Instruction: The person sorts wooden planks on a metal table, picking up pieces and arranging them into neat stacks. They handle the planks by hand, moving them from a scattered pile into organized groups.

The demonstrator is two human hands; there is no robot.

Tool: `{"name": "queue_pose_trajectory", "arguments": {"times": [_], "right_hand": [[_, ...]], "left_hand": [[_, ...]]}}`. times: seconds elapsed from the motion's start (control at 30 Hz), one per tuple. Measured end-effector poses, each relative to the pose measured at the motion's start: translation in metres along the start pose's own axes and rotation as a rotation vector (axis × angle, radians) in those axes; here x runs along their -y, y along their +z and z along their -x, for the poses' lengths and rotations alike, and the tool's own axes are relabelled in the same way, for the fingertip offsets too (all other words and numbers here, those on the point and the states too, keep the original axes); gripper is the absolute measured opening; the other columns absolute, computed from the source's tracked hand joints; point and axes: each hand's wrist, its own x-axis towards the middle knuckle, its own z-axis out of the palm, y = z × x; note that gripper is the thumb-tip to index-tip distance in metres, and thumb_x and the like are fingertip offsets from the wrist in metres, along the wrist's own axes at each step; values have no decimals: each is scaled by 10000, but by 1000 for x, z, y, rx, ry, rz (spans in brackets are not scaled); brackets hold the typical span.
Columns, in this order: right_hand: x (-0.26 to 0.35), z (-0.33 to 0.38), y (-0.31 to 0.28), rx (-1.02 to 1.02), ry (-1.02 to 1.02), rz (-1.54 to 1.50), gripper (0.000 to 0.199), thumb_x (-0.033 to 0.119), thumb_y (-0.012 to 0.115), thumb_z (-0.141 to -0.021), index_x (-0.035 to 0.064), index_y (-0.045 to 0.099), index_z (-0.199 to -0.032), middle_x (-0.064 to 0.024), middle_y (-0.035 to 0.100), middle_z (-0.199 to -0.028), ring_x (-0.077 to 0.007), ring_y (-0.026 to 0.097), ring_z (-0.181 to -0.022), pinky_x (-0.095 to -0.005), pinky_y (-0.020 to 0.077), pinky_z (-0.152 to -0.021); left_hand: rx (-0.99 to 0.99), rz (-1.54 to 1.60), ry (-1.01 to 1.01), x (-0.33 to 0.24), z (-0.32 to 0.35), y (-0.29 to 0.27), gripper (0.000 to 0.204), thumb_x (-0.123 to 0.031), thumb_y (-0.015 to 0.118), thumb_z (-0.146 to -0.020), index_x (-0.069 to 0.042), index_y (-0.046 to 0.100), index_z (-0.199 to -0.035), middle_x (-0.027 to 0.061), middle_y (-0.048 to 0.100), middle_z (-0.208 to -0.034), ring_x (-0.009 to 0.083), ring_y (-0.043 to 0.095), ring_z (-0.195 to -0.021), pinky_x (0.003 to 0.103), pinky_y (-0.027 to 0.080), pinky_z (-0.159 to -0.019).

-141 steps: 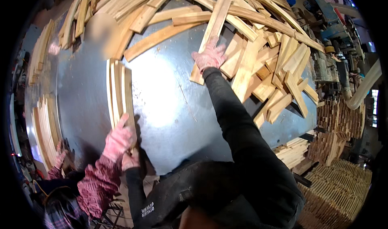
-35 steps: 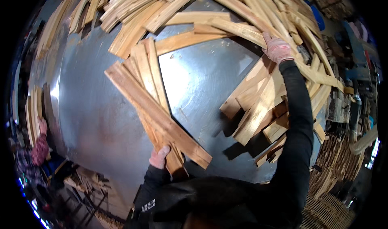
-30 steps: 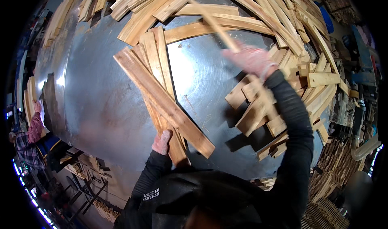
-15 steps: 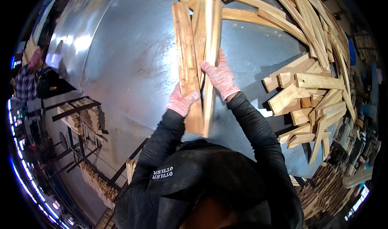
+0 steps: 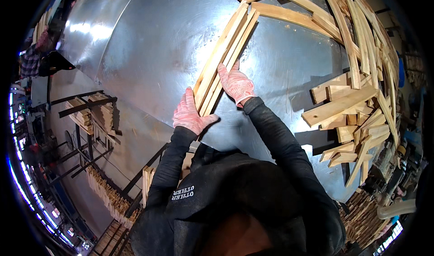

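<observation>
Since half second ago, slat bundle (image 5: 222, 60) swings from upright to slanting up-right across metal table (image 5: 149, 43); both hands slide to its near end. Left hand (image 5: 190, 113) cups bundle's lower left edge, fingers flat along wood. Right hand (image 5: 237, 83) presses right edge, fingers spread, not closed around it. Loose slat pile (image 5: 357, 88) lies well apart, along table's right rim.

A bundle of pale wooden slats (image 5: 222, 59) is laid flat on the metal worktop (image 5: 149, 43); its long edges are aligned. It runs diagonally, near end lower left, far end upper right.
</observation>
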Motion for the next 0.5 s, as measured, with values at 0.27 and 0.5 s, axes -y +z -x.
{"name": "queue_pose_trajectory", "arguments": {"times": [0.27, 0.5], "right_hand": [[-20, 27, -41, -172, -216, 334, 843, 584, 440, -946, -8, 236, -1511, -246, 606, -1242, -400, 594, -1133, -459, 466, -968], [-115, 46, -207, -1256, 294, 415, 1057, 556, 679, -813, -12, 146, -1527, -294, 274, -1528, -411, 246, -1439, -495, 188, -1172]], "left_hand": [[-27, 254, -90, -7, 4, -16, 1027, -273, 828, -684, -29, 224, -1477, 223, 522, -1310, 332, 550, -1195, 430, 447, -1012], [-132, 11, -353, 76, 21, -62, 1077, -231, 840, -680, -130, 209, -1547, 244, 496, -1349, 389, 548, -1197, 450, 456, -1017]]}}
